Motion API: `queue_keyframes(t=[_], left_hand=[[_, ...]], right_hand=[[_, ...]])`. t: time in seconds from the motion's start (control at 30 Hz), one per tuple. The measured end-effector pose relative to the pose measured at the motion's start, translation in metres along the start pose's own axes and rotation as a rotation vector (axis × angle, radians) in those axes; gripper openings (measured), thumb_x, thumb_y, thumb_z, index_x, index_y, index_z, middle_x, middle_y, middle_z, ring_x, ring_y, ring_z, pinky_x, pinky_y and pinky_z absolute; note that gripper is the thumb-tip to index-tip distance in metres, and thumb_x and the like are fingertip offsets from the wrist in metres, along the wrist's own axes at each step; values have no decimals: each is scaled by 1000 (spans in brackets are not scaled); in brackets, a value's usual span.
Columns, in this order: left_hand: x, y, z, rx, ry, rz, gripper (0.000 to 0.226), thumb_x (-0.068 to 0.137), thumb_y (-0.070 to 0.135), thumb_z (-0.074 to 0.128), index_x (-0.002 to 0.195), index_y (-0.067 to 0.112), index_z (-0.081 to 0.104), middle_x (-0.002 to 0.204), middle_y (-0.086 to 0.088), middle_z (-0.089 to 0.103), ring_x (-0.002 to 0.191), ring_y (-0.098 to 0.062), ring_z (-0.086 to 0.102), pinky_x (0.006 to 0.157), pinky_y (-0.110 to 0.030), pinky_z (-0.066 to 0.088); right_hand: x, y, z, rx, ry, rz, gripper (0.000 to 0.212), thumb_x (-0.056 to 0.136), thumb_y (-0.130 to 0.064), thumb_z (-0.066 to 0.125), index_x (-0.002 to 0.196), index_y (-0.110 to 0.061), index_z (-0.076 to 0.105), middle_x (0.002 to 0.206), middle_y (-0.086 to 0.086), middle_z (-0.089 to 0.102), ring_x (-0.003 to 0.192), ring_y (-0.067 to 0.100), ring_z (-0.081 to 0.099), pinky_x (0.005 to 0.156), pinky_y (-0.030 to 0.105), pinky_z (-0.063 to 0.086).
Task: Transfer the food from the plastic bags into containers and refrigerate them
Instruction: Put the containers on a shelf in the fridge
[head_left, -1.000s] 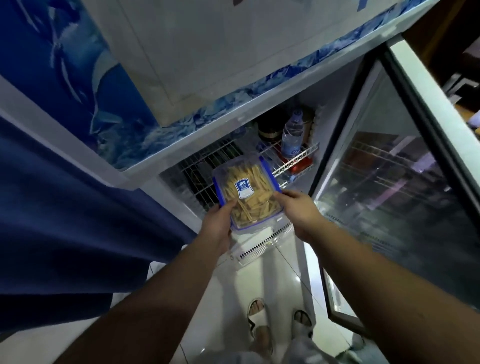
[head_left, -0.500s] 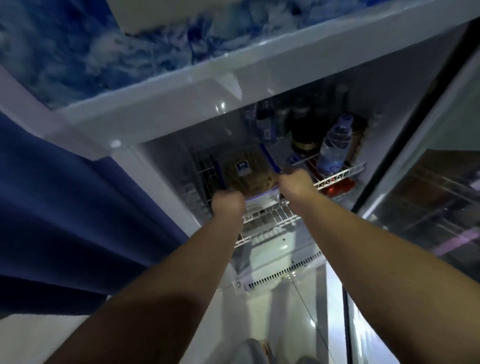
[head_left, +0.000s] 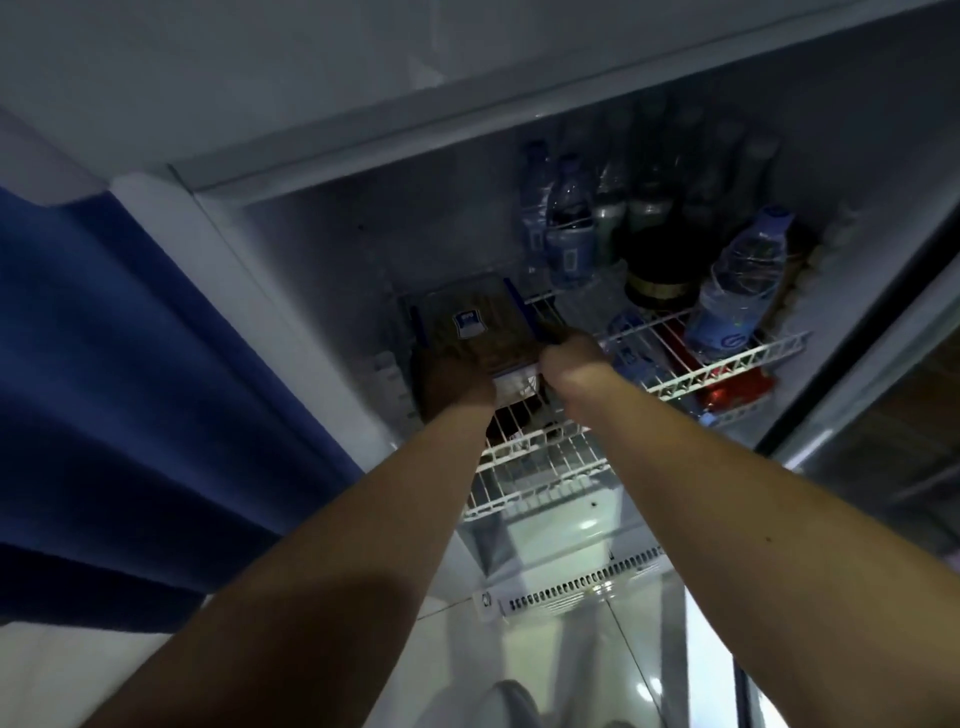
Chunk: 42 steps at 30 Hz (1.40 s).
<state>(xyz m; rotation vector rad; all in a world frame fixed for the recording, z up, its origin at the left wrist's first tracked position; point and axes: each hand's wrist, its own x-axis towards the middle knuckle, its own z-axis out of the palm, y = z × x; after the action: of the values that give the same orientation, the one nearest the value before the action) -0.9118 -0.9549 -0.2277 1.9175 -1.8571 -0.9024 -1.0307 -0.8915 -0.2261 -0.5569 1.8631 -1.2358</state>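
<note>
The clear container (head_left: 470, 325) with blue lid clips sits inside the open fridge (head_left: 322, 270), at the left end of the upper wire shelf (head_left: 727, 364), its lid bearing a blue and white label; pale strips of food show dimly through the plastic. Both arms reach forward into the fridge. The left hand (head_left: 452, 384) grasps the container's near left corner, fingers wrapped under its edge. The right hand (head_left: 569, 358) is clenched on the near right side, fingers curled round the lid clip. To the right on the same shelf stand water bottles (head_left: 569, 228), a dark jar (head_left: 660, 265) with a gold band, and a tilted water bottle (head_left: 743, 286). A red package (head_left: 737, 389) lies on the shelf below.
</note>
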Motion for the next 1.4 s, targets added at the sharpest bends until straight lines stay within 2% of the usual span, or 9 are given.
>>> queue_keyframes(t=[0.13, 0.3, 0.43, 0.5, 0.6, 0.77, 0.87, 1.17, 1.4], left_hand=[[6, -3, 3, 112, 52, 7, 58, 111, 23, 41, 161, -3, 24, 166, -24, 27, 153, -39, 28, 125, -44, 25], [-24, 15, -7, 22, 40, 23, 53, 115, 24, 31, 165, 9, 20, 170, -14, 24, 154, -32, 26, 124, -35, 21], [-54, 25, -20, 57, 3, 175, 57, 110, 25, 43, 164, 17, 27, 168, -6, 30, 153, -27, 31, 119, -27, 22], [-75, 27, -29, 194, -138, 211, 50, 106, 29, 47, 152, 12, 47, 156, -14, 48, 142, -34, 47, 117, -35, 36], [-119, 28, -55, 389, -250, 315, 45, 103, 32, 50, 143, 13, 50, 140, -15, 58, 125, -35, 58, 100, -40, 49], [-171, 13, -98, 478, -366, 444, 59, 98, 36, 55, 153, 16, 44, 155, -10, 46, 139, -30, 45, 115, -41, 41], [-197, 5, -121, 520, -389, 476, 57, 98, 35, 53, 152, 19, 45, 156, -5, 46, 140, -26, 44, 115, -39, 39], [-281, -31, -176, 489, -319, 317, 62, 99, 34, 52, 158, 23, 36, 161, -1, 40, 143, -26, 41, 117, -42, 35], [-338, -88, -237, 396, -161, 146, 60, 96, 36, 57, 154, 25, 42, 153, 2, 48, 138, -24, 46, 114, -40, 39]], right_hand=[[-7, -6, -4, -89, -86, -61, 35, 102, -24, 58, 137, -22, 64, 119, 1, 67, 91, 21, 60, 70, 27, 50], [-21, -6, -18, -189, -59, -63, 48, 95, -35, 54, 141, -21, 56, 129, 13, 67, 106, 33, 66, 75, 31, 49], [-63, -10, -45, -168, -14, -38, 51, 99, -38, 59, 147, -19, 50, 127, 10, 66, 104, 31, 65, 79, 31, 46], [-91, -13, -61, -189, -9, -11, 51, 102, -33, 58, 149, -17, 48, 120, 4, 62, 94, 20, 60, 82, 28, 43], [-129, -17, -82, -288, -29, 38, 48, 103, -34, 57, 147, -16, 50, 111, 6, 63, 85, 18, 58, 78, 30, 45], [-188, -18, -107, -566, -142, 58, 49, 107, -36, 49, 149, -11, 49, 137, 17, 63, 119, 32, 62, 98, 33, 48], [-214, -15, -122, -641, -196, 39, 48, 107, -39, 47, 145, -9, 52, 126, 19, 69, 110, 32, 65, 93, 35, 52], [-276, -5, -137, -762, -345, 20, 43, 107, -35, 49, 142, -11, 54, 130, 14, 68, 120, 30, 62, 97, 29, 44], [-339, -8, -87, -818, -563, -84, 38, 103, -42, 53, 135, -21, 60, 126, 3, 67, 110, 20, 63, 91, 29, 47]])
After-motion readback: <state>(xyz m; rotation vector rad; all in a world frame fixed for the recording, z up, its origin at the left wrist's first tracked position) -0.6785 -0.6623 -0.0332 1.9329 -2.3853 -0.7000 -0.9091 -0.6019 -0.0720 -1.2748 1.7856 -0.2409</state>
